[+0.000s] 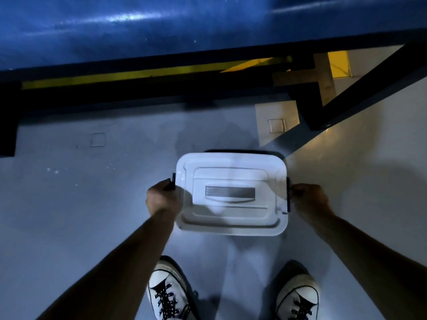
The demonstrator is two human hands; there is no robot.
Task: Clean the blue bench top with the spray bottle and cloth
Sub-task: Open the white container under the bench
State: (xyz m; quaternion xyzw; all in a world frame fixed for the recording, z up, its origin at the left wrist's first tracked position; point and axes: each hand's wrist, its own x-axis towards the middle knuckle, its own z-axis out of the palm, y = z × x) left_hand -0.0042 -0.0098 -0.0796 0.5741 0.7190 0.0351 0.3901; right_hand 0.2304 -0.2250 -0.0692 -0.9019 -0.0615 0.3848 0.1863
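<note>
A white plastic box (231,195) with a closed lid and dark side latches is in front of me, over the grey floor. My left hand (161,198) grips its left latch side and my right hand (309,199) grips its right side. The blue bench top (138,24) stretches across the top of the view, shiny, with a dark front edge. No spray bottle or cloth shows; the box's contents are hidden by the lid.
Under the bench runs a black frame with a yellow strip (138,73). A black bench leg (360,88) slants down at the right. My two white sneakers (168,294) stand on the grey floor (80,204) below the box.
</note>
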